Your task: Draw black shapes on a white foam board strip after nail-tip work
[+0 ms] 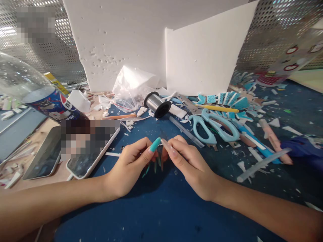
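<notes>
Meeting at the fingertips over the blue tabletop (151, 218): your left hand (132, 164), long teal thumbnail; your right hand (193, 164), long pale thumbnail. Grip: thumb and forefinger of each drawn into a pinch, tips close together; whether anything fine is caught between them I cannot tell, the spot being too small. Nearest articles: one spool of silvery wire (155, 104), black-flanged, tilted on its side just beyond your fingertips; one translucent stick (186, 131), flat on the table near your right hand. To your right: one pair of scissors (215, 129), light blue handles towards you; one yellow pencil (218, 108), behind those handles; one blue pen (257, 143); one pinkish stick (274, 137); one translucent rod (263, 164), slanting; blue patterned pieces (236, 101), heaped farther back. To your left: one white-edged phone (89, 161), near your left forearm, partly blurred; one dark phone (44, 154), beside it; one bottle (50, 102), blue label, tilted in view; one orange pencil (121, 116), ahead of your left hand. At the back: white foam panels (113, 40), upright; one clear plastic bag (133, 82), crumpled before them
</notes>
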`<action>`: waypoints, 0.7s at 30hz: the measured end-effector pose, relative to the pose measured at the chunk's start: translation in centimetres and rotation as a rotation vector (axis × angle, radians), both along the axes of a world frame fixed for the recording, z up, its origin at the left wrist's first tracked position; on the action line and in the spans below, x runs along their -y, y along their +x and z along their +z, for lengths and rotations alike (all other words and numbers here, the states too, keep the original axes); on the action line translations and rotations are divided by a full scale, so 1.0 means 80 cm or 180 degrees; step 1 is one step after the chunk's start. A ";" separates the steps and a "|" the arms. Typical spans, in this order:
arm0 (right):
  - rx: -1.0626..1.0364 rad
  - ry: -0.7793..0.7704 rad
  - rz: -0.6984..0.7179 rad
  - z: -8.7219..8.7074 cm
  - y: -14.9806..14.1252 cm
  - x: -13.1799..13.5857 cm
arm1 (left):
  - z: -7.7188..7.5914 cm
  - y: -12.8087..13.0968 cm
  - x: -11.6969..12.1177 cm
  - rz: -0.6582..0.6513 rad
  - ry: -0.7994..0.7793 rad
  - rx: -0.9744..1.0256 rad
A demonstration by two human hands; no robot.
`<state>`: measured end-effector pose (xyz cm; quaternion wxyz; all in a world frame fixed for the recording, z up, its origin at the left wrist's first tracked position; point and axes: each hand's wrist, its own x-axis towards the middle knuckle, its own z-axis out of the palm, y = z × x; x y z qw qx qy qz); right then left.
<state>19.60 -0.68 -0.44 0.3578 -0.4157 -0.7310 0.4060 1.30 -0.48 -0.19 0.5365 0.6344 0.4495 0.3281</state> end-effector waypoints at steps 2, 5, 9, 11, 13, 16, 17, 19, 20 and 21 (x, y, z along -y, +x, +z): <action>-0.0054 -0.0056 0.0073 0.001 -0.001 -0.001 | 0.000 0.001 0.002 0.0018 -0.0208 0.0201; -0.0107 -0.0047 0.0064 0.001 -0.001 -0.001 | 0.000 0.004 0.006 0.0027 -0.0381 0.0471; -0.0300 0.0111 -0.0001 -0.001 0.000 0.001 | 0.000 0.007 0.008 0.0072 -0.0572 0.0901; -0.0437 0.0187 -0.0098 -0.002 0.002 0.003 | 0.000 0.007 0.007 0.0176 -0.0676 0.1097; -0.0549 0.0252 -0.0201 -0.003 0.003 0.005 | -0.001 0.007 0.005 0.0292 -0.0774 0.1209; -0.0641 0.0234 -0.0238 -0.005 0.005 0.005 | -0.006 0.004 0.000 0.0384 -0.0965 0.1277; -0.0648 0.0196 -0.0233 -0.005 0.005 0.004 | -0.008 0.004 -0.001 0.0399 -0.1014 0.1285; -0.0642 0.0123 -0.0238 -0.006 0.005 0.003 | -0.010 0.003 -0.003 0.0412 -0.1090 0.1278; -0.0629 0.0099 -0.0252 -0.006 0.005 0.002 | -0.011 0.003 -0.004 0.0419 -0.1117 0.1270; -0.0615 0.0084 -0.0260 -0.006 0.005 0.002 | -0.012 0.003 -0.004 0.0427 -0.1139 0.1256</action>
